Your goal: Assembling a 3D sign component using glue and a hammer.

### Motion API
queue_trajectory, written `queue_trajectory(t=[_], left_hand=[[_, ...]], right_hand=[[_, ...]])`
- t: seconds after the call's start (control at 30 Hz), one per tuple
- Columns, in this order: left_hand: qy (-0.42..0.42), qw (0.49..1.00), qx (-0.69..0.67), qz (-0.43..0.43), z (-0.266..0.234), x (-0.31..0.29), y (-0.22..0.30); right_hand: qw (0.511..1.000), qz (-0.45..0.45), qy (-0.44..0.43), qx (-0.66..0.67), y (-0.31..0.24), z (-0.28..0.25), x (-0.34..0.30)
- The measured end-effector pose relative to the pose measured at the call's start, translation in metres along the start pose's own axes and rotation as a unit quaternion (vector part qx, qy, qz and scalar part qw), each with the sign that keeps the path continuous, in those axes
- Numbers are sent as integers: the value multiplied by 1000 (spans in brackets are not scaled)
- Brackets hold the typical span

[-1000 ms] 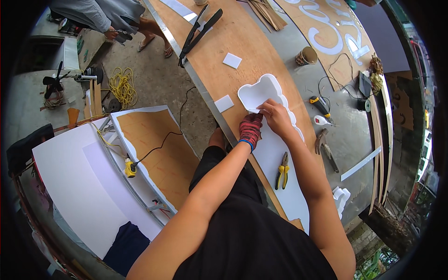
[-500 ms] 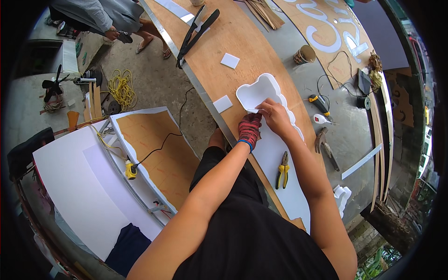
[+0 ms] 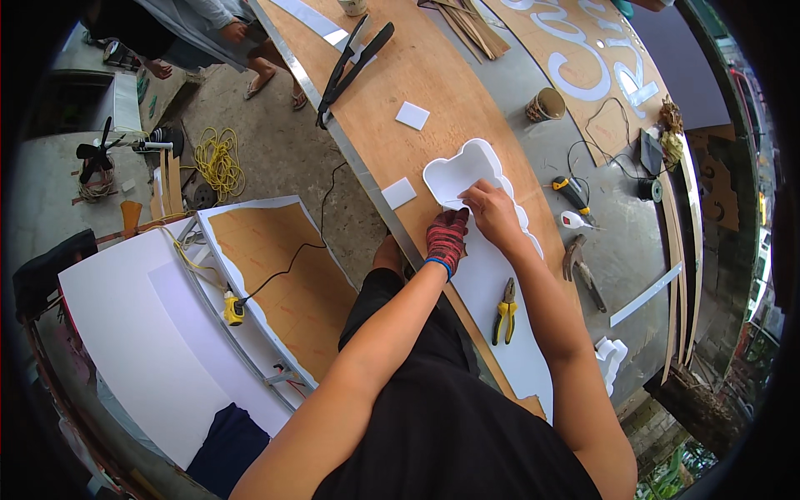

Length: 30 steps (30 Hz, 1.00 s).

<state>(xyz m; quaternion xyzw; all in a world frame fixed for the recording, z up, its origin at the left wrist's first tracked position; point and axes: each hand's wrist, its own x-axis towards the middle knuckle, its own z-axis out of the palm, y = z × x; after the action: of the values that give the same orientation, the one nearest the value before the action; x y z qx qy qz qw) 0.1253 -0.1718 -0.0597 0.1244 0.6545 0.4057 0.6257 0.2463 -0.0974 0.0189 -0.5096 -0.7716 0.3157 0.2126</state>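
Shell (image 3: 460,173), white and hollow (scalloped outline), is pinched closely at one edge by gloved left hand (image 3: 447,238) and right hand (image 3: 493,211).

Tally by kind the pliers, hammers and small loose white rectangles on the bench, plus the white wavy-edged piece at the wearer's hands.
Pliers: 1
Hammer: 1
Small white rectangles: 2
White wavy-edged piece: 1
Total: 5

Tangled yellow cord (image 3: 220,170) on floor (image 3: 283,150)
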Motion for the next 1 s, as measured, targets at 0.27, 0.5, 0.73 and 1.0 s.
queue_trajectory(t=[0.27, 0.5, 0.73, 1.0], left_hand=[[-2, 999, 18, -28, 2, -5, 6], [-11, 998, 51, -29, 1, -3, 7], [-5, 998, 51, -39, 2, -6, 13], [-6, 996, 57, -63, 4, -12, 22]], right_hand=[[999, 11, -35, -12, 9, 5, 7], [999, 0, -38, -1, 13, 6, 2], [999, 3, -18, -45, 16, 15, 5], [998, 6, -57, -14, 22, 14, 5]])
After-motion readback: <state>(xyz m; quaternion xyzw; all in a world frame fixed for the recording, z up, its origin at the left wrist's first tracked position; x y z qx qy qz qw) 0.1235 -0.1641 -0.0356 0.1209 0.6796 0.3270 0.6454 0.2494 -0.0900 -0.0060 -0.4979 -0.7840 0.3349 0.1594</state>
